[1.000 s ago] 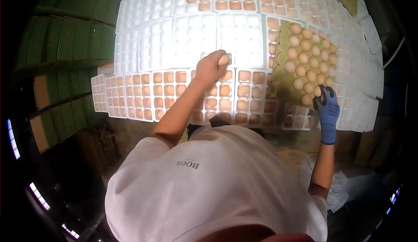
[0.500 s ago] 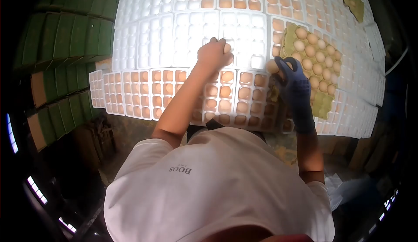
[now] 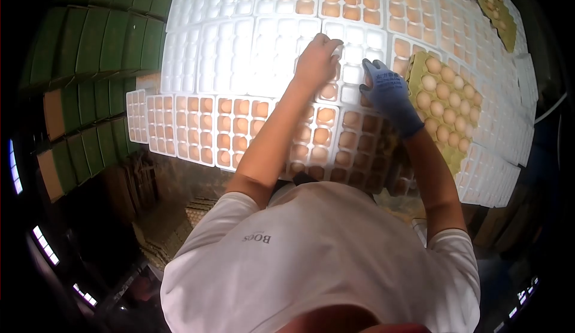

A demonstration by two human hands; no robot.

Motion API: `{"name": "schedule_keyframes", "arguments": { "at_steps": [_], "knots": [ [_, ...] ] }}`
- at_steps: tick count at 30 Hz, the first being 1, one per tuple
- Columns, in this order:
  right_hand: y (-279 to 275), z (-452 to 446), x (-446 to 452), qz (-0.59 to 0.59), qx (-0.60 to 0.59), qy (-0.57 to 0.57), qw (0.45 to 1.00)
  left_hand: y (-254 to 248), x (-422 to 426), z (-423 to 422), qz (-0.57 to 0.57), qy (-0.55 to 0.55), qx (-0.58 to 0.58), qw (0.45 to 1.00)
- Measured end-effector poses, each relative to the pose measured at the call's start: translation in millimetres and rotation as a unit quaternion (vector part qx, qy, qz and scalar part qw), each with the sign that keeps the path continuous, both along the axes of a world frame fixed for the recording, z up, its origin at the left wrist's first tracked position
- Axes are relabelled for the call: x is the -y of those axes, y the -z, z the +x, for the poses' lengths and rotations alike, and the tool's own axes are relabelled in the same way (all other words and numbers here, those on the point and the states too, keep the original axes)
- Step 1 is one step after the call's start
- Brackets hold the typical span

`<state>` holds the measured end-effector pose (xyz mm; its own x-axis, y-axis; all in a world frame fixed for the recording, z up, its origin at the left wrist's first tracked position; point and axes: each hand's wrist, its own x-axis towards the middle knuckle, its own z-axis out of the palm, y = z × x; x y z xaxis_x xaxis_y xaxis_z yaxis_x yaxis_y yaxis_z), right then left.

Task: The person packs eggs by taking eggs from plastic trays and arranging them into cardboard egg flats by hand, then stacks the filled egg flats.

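Bare and curled, my left hand (image 3: 317, 63) reaches over a white egg tray (image 3: 353, 96); its fingers close on an egg, mostly hidden, at the cells. An egg (image 3: 327, 91) sits in a cell just below this hand. My right hand (image 3: 384, 87), in a blue-grey glove, is at the right side of the same tray, its fingers bent around an egg (image 3: 368, 81) that shows only in part. To its right lies a yellowish egg flat (image 3: 453, 164) with several rows of eggs (image 3: 448, 116).
White trays filled with brown eggs (image 3: 241, 124) run along the near edge. White trays (image 3: 224, 57) with pale, overexposed cells lie left of my hands. Green boxes (image 3: 78, 51) are stacked at the left. Another egg flat (image 3: 498, 21) lies at the far right.
My right hand has moved left with an egg, from beside the yellowish flat to the white tray. My left hand has shifted slightly forward over that tray, while the view has shifted a little.
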<state>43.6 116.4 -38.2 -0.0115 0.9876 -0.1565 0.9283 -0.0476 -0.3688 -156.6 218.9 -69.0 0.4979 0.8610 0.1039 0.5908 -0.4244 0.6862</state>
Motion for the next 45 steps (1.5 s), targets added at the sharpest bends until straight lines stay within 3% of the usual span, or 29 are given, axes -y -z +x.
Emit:
{"name": "schedule_keyframes", "arguments": {
  "at_steps": [3,6,7,8,10,12,13,16,19,20,22,24,26,28,29,30,32,33,35,38,39,41,44,45],
  "knots": [
    [-3.4,6.7,-8.1,0.073,-0.061,0.091,0.991,22.4,-10.4,19.9,0.125,0.029,0.05,0.991],
    [-17.0,5.0,-36.3,0.078,-0.228,0.217,0.946,32.1,-16.2,30.0,0.203,0.029,-0.095,0.974],
    [22.4,12.6,-45.1,0.215,-0.171,0.152,0.949,33.3,-13.6,31.5,0.156,0.037,-0.148,0.976],
    [34.4,18.2,-52.8,0.241,-0.134,0.076,0.958,42.0,-13.4,31.5,0.161,0.044,-0.157,0.973],
    [31.7,17.4,-48.0,0.133,-0.062,0.01,0.989,60.2,-14.2,29.5,0.171,0.059,-0.176,0.968],
    [12.0,16.2,-22.6,0.16,-0.129,0.047,0.978,60.5,-13.4,29.3,0.175,0.058,-0.188,0.965],
    [-1.3,16.8,-8.1,0.175,-0.16,0.067,0.969,62.3,-11.0,29.7,0.185,0.051,-0.182,0.964],
    [-46.9,34.4,44.7,0.24,-0.079,0.128,0.959,40.2,7.8,41.8,0.152,0.021,-0.107,0.982],
    [-86.2,60.1,130.0,0.268,0.032,0.208,0.94,3.5,42.0,67.6,0.095,0.118,-0.001,0.988],
    [-81.6,73.2,157.7,0.258,-0.005,0.299,0.919,-6.2,57.3,78.0,0.095,0.166,0.084,0.978],
    [-85.1,89.0,205.5,0.163,0.056,0.453,0.875,-36.4,99.4,94.0,-0.031,0.267,0.123,0.955],
    [-81.1,105.7,243.9,0.157,0.037,0.497,0.852,-49.3,132.6,99.8,-0.002,0.326,0.123,0.937],
    [-67.1,125.6,273.9,0.169,0.147,0.314,0.922,-57.0,150.3,111.1,0.021,0.33,0.098,0.939],
    [-70.2,101.3,271.7,0.151,0.126,0.263,0.945,-56.4,169.6,121.2,0.032,0.283,0.055,0.957],
    [-71.2,87.7,267.9,0.144,0.114,0.234,0.955,-36.2,176.6,127.8,0.125,0.316,0.002,0.941],
    [-63.1,74.9,266.9,0.153,0.061,0.213,0.963,-42.3,181.4,125.9,0.171,0.315,0.051,0.932],
    [-37.8,43.0,267.1,0.145,0.015,0.288,0.946,-30.7,190.1,134.0,0.087,0.324,0.05,0.941],
    [-23.7,32.5,270.1,0.179,0.019,0.311,0.933,-36.3,192.3,136.3,0.083,0.311,0.097,0.942],
    [-2.0,19.2,271.2,0.247,0.027,0.355,0.901,-35.9,193.1,144.8,0.082,0.325,0.069,0.94],
    [8.6,34.1,283.0,0.297,0.014,0.284,0.911,-48.8,191.6,153.2,0.099,0.327,0.049,0.939],
    [2.6,39.2,285.4,0.289,0.087,0.246,0.921,-49.0,191.8,156.0,0.119,0.334,0.038,0.934],
    [-24.1,42.3,278.8,0.245,-0.034,0.306,0.919,-53.5,191.0,157.6,0.125,0.343,0.013,0.931],
    [-49.2,58.8,270.4,0.217,-0.199,0.351,0.889,-64.5,184.2,149.2,0.038,0.319,0.066,0.945],
    [-41.6,73.8,277.1,0.236,-0.244,0.345,0.875,-65.1,177.8,146.8,-0.112,0.304,0.092,0.942]
  ]
}}
